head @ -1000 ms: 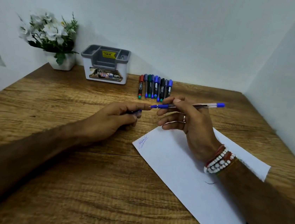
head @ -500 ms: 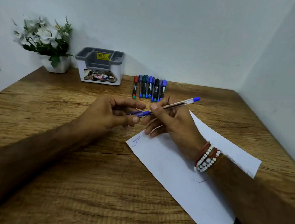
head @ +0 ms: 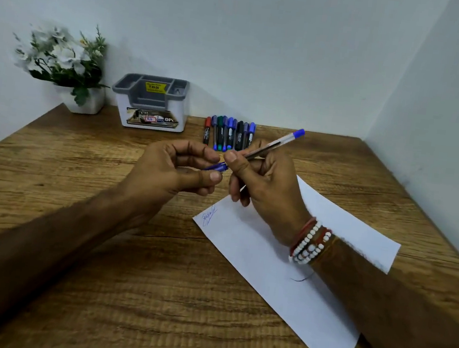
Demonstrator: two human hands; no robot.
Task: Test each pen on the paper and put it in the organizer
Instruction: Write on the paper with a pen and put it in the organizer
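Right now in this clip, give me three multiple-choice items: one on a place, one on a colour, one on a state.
1. The row of markers lies: A. on the table, right of the organizer; B. inside the organizer; C. on the floor.
2. The scribble at the corner of the paper is: A. red; B. green; C. blue.
3. The ballpoint pen is: A. lying flat; B. gripped in the right hand; C. standing upright in a cup.
Answers: 1 A, they lie side by side on the wood; 2 C, the ink reads blue; 3 B, its fingers curl round the barrel while the left hand pinches the blue cap.
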